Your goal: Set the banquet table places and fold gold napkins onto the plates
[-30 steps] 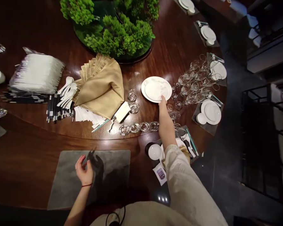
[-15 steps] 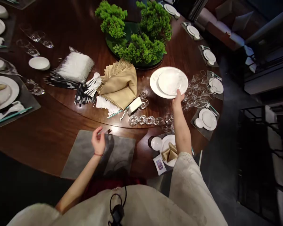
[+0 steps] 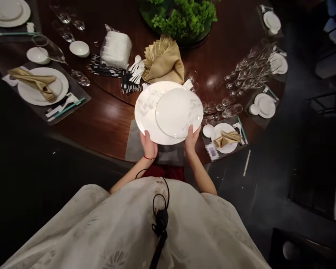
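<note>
Between my two hands a large white plate (image 3: 148, 112) is held up, with a smaller white plate (image 3: 177, 112) lying on it, off to the right. My left hand (image 3: 149, 145) grips the large plate's lower left rim, thumb on top. At the lower right, my right hand (image 3: 192, 140) holds the rim, its thumb reaching the smaller plate's edge. Below the plates lies a grey placemat (image 3: 133, 140) at the table's front edge, partly covered by them. Whether more plates are stacked underneath is hidden.
Gold napkins (image 3: 168, 61), white spoons (image 3: 137, 69) and a bag of white packets (image 3: 116, 48) lie beyond the plates. Wine glasses (image 3: 249, 71) crowd the right side. Place settings with a folded napkin stand left (image 3: 42, 84) and right (image 3: 228, 138). Greenery (image 3: 184, 18) fills the table's middle.
My right hand has brought the plates from the right side of the table back in front of me. My left hand, free before, now holds the rim too. The view has shifted.
</note>
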`<state>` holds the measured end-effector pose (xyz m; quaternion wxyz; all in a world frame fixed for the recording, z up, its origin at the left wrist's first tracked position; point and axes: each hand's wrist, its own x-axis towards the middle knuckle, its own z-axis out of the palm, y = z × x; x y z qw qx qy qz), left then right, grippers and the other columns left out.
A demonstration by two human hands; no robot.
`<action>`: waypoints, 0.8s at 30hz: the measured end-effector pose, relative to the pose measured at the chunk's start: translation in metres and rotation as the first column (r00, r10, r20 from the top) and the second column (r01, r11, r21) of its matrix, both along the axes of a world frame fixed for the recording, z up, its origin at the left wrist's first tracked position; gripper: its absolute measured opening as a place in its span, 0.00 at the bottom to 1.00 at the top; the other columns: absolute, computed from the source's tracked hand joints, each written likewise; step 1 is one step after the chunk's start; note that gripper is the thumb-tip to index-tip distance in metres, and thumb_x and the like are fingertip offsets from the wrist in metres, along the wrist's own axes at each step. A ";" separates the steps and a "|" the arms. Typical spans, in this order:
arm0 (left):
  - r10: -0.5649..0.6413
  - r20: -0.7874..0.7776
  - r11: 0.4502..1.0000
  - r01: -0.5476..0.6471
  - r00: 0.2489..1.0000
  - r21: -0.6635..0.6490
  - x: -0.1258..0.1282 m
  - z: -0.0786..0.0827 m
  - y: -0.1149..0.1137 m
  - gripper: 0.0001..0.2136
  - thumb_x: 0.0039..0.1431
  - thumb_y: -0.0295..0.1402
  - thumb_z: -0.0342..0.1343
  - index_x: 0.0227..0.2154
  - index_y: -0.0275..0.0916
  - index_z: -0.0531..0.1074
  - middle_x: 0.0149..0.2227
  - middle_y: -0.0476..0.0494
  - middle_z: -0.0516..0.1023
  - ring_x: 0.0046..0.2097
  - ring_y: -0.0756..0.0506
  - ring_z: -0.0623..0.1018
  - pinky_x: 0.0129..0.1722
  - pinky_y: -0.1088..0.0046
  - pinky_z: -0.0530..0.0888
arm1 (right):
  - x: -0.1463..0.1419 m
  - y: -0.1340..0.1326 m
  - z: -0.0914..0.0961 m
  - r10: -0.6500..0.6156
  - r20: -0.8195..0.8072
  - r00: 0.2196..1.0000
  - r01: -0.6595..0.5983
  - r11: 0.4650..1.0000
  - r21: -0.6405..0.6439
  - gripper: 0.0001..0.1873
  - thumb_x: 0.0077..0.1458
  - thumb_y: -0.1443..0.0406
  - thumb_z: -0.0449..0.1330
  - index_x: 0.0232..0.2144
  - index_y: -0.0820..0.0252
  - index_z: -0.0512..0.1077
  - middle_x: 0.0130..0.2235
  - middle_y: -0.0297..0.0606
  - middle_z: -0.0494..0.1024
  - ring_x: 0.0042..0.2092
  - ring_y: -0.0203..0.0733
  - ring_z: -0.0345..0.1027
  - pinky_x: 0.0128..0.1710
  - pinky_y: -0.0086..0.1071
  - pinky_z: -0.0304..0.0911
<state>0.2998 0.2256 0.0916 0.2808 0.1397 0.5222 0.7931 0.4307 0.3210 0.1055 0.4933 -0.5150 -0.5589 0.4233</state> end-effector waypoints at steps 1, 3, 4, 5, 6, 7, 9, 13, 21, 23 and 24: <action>0.002 -0.009 0.998 -0.003 1.000 -0.061 -0.013 -0.011 -0.026 0.27 0.69 0.52 0.45 0.64 0.45 0.59 0.64 0.40 0.66 0.62 0.45 0.71 0.63 0.66 0.68 | -0.001 -0.026 -0.007 0.034 0.034 0.999 -0.032 0.998 -0.054 0.32 0.64 0.49 0.51 0.65 0.53 0.57 0.63 0.43 0.66 0.63 0.43 0.62 0.65 0.43 0.59; 0.029 -0.003 0.985 -0.029 1.000 -0.170 -0.039 -0.032 -0.072 0.27 0.67 0.53 0.47 0.63 0.43 0.62 0.62 0.38 0.70 0.60 0.45 0.73 0.61 0.66 0.70 | 0.002 -0.064 -0.020 0.128 0.098 0.987 -0.113 0.982 -0.149 0.31 0.63 0.49 0.52 0.63 0.54 0.59 0.61 0.44 0.68 0.62 0.43 0.63 0.65 0.42 0.58; 0.045 0.000 0.976 -0.044 0.999 -0.214 -0.050 -0.042 -0.092 0.27 0.67 0.53 0.48 0.62 0.42 0.63 0.61 0.37 0.71 0.59 0.44 0.74 0.61 0.66 0.71 | 0.004 -0.078 -0.026 0.177 0.131 0.975 -0.152 0.972 -0.181 0.30 0.63 0.49 0.52 0.62 0.54 0.60 0.60 0.44 0.68 0.62 0.44 0.63 0.65 0.42 0.58; 0.054 -0.002 0.966 -0.053 0.999 -0.252 -0.061 -0.051 -0.108 0.27 0.66 0.53 0.49 0.60 0.41 0.65 0.60 0.36 0.72 0.58 0.44 0.75 0.60 0.66 0.72 | 0.006 -0.088 -0.033 0.221 0.168 0.961 -0.187 0.962 -0.200 0.28 0.63 0.50 0.52 0.61 0.55 0.61 0.60 0.45 0.68 0.62 0.45 0.62 0.65 0.42 0.57; 0.045 -0.009 0.957 -0.045 0.999 -0.286 -0.071 -0.059 -0.122 0.27 0.65 0.53 0.50 0.58 0.39 0.66 0.58 0.36 0.73 0.57 0.43 0.75 0.59 0.66 0.73 | 0.007 -0.097 -0.041 0.255 0.213 0.943 -0.211 0.955 -0.206 0.27 0.63 0.51 0.52 0.59 0.56 0.62 0.60 0.46 0.67 0.62 0.45 0.61 0.65 0.43 0.56; 0.017 -0.018 0.948 -0.022 1.000 -0.318 -0.080 -0.067 -0.134 0.27 0.65 0.54 0.50 0.56 0.38 0.68 0.57 0.35 0.74 0.57 0.43 0.76 0.58 0.66 0.73 | 0.006 -0.104 -0.048 0.277 0.267 0.923 -0.226 0.952 -0.207 0.25 0.63 0.52 0.52 0.57 0.57 0.63 0.60 0.47 0.66 0.63 0.46 0.59 0.66 0.44 0.54; -0.071 -0.029 0.928 0.056 0.997 -0.368 -0.096 -0.078 -0.149 0.27 0.64 0.54 0.51 0.52 0.35 0.72 0.53 0.34 0.77 0.55 0.42 0.76 0.57 0.65 0.74 | 0.002 -0.116 -0.062 0.290 0.395 0.872 -0.224 0.953 -0.205 0.21 0.64 0.55 0.52 0.55 0.59 0.64 0.62 0.50 0.61 0.65 0.48 0.55 0.67 0.46 0.51; -0.203 0.007 0.867 0.183 0.979 -0.463 -0.119 -0.093 -0.151 0.27 0.56 0.53 0.59 0.44 0.31 0.76 0.48 0.33 0.79 0.51 0.39 0.78 0.53 0.63 0.75 | -0.014 -0.136 -0.079 0.258 0.607 0.751 -0.163 0.964 -0.208 0.18 0.64 0.58 0.51 0.51 0.60 0.66 0.65 0.53 0.55 0.65 0.52 0.54 0.64 0.51 0.52; -0.454 0.077 0.738 0.423 0.888 -0.526 -0.136 -0.108 -0.128 0.32 0.29 0.42 0.75 0.40 0.30 0.77 0.42 0.35 0.81 0.41 0.39 0.80 0.42 0.62 0.78 | -0.011 -0.135 -0.094 0.212 0.630 0.747 -0.034 0.959 -0.282 0.32 0.52 0.54 0.66 0.55 0.59 0.65 0.62 0.53 0.61 0.58 0.54 0.65 0.58 0.48 0.63; -0.552 0.014 0.695 0.469 0.834 -0.545 -0.146 -0.113 -0.114 0.29 0.32 0.42 0.74 0.39 0.31 0.77 0.41 0.36 0.81 0.41 0.39 0.79 0.42 0.62 0.78 | 0.007 -0.126 -0.108 0.265 0.515 0.815 -0.051 0.919 -0.392 0.36 0.47 0.55 0.70 0.56 0.60 0.65 0.58 0.51 0.69 0.55 0.52 0.68 0.56 0.45 0.66; -0.618 -0.038 0.666 0.496 0.786 -0.557 -0.152 -0.115 -0.102 0.29 0.33 0.42 0.73 0.39 0.31 0.77 0.41 0.37 0.81 0.41 0.40 0.79 0.44 0.62 0.77 | 0.016 -0.122 -0.116 0.293 0.447 0.845 -0.063 0.885 -0.462 0.35 0.46 0.55 0.71 0.54 0.62 0.68 0.54 0.49 0.74 0.53 0.51 0.70 0.54 0.44 0.68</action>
